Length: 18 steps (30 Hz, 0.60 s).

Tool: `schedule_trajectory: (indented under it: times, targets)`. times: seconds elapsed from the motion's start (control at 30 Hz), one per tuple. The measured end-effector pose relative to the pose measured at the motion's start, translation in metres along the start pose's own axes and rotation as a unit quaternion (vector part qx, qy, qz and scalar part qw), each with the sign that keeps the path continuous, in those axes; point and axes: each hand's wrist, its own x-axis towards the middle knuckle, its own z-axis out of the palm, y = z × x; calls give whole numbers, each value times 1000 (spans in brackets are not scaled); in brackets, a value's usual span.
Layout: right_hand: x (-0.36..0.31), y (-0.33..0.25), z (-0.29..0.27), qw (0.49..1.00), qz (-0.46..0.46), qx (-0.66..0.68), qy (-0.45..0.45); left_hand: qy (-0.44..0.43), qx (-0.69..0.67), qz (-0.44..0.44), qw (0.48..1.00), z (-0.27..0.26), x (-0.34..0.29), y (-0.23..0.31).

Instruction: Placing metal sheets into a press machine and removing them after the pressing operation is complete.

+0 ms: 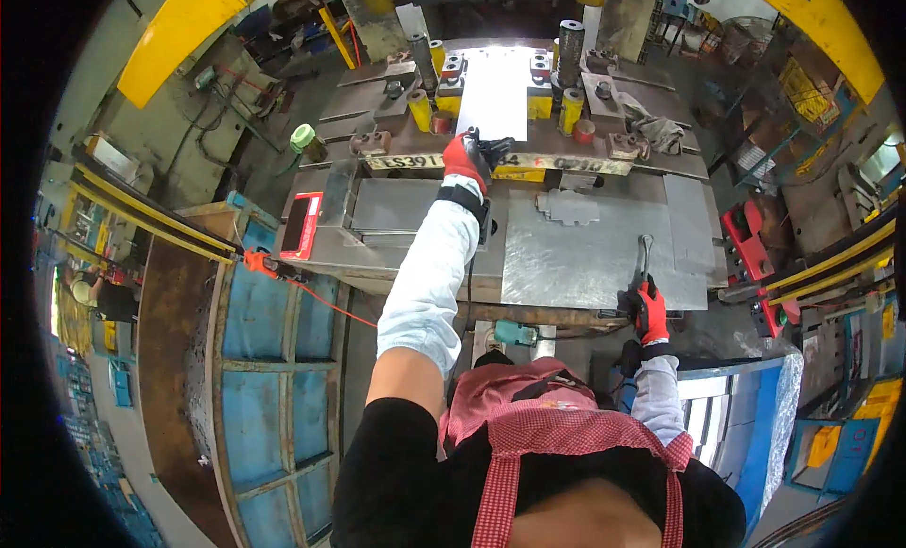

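Right gloved hand (649,312) closed round a slim metal tool (645,256) over grey plate (571,265); left gloved hand (472,156) by bright sheet (494,100), grip unreadable from where I stand.

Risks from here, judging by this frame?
1. The left hand is at the near edge of the bright sheet; that edge might cut or pinch fingers.
2. The metal tool at the right hand could slip near the grey plate's front edge.
3. The grey flat piece on that plate might slide if bumped.
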Motion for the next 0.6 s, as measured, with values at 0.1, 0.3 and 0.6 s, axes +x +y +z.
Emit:
schedule_trajectory:
  times: [0.1, 0.3, 0.6]
  targets:
    - [-7, -9, 3, 998, -16, -65, -18, 11, -3, -18, 1000, -3, 2, 1]
    - [-10, -12, 5, 994, -46, -96, -38, -19, -6, -37, 999, -15, 14, -3]
    - [-1, 0, -3, 997, 7, 47, -53, -60, 42, -28, 997, -24, 21, -4]
